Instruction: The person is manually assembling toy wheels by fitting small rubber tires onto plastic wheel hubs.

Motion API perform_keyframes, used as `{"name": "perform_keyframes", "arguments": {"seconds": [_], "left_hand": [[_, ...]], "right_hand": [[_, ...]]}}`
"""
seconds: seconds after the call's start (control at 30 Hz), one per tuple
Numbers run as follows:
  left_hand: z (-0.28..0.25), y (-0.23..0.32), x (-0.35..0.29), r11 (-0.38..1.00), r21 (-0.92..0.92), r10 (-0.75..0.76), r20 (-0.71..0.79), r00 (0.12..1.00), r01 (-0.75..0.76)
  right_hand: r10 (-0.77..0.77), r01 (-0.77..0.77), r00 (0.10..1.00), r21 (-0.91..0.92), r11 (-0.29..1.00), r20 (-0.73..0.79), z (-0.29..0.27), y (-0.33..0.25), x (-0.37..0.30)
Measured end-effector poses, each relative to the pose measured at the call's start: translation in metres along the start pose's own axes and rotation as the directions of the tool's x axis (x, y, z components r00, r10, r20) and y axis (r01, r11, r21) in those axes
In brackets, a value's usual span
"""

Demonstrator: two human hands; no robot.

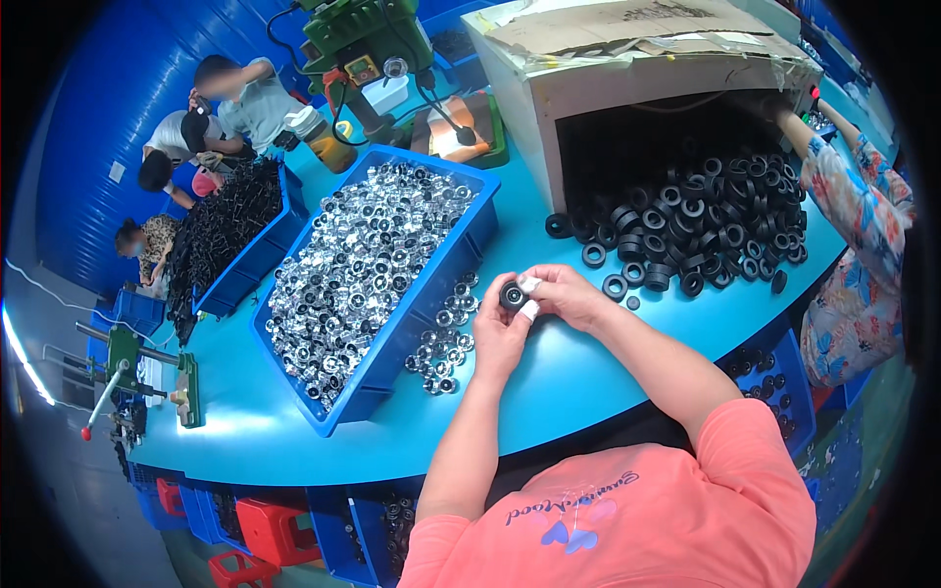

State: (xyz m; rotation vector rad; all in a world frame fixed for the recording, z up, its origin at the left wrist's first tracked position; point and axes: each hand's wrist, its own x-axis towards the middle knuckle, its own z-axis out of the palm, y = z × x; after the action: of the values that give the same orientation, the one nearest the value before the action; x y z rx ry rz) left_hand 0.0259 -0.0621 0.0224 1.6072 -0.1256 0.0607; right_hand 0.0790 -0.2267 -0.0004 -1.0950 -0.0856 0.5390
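Black wheel [512, 296], one, small and round: I have it between both hands, over the teal surface [549, 363].
Left grip [501, 335], one: clasped on the wheel from the near side.
Right grip [569, 297], one: pinching the same wheel from its right; white wraps [530, 310] show on fingertips.
Blue bin [392, 343], one, large, left of my hands: heaped with clear hubs [368, 265], dark-centred.
Loose hubs [444, 345], a cluster: on the surface, between that bin and my left forearm.
Black rings [686, 230], many: piled at the mouth of an open-fronted white box [542, 132], spilling forward, some lying near my right forearm.
Green machine [363, 44], one: beyond the bin.
Lever press [123, 367], one, green, red-knobbed: far left.
Floral sleeve [863, 216], a co-worker's: at right, arm reaching toward the box.
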Motion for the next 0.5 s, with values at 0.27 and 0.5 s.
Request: {"name": "perform_keyframes", "arguments": {"seconds": [0.27,0.5], "left_hand": [[-0.004,-0.005,0.003,0.981,0.156,0.126,-0.055,0.99,-0.116],[-0.022,-0.003,0.006,0.774,-0.603,-0.074,0.218,0.973,0.194]], "right_hand": [[-0.035,0.036,0.999,-0.017,0.999,0.023,0.004,-0.008,-0.004],[-0.167,0.161,0.98,-0.069,0.985,-0.106,0.014,-0.026,-0.014]]}}
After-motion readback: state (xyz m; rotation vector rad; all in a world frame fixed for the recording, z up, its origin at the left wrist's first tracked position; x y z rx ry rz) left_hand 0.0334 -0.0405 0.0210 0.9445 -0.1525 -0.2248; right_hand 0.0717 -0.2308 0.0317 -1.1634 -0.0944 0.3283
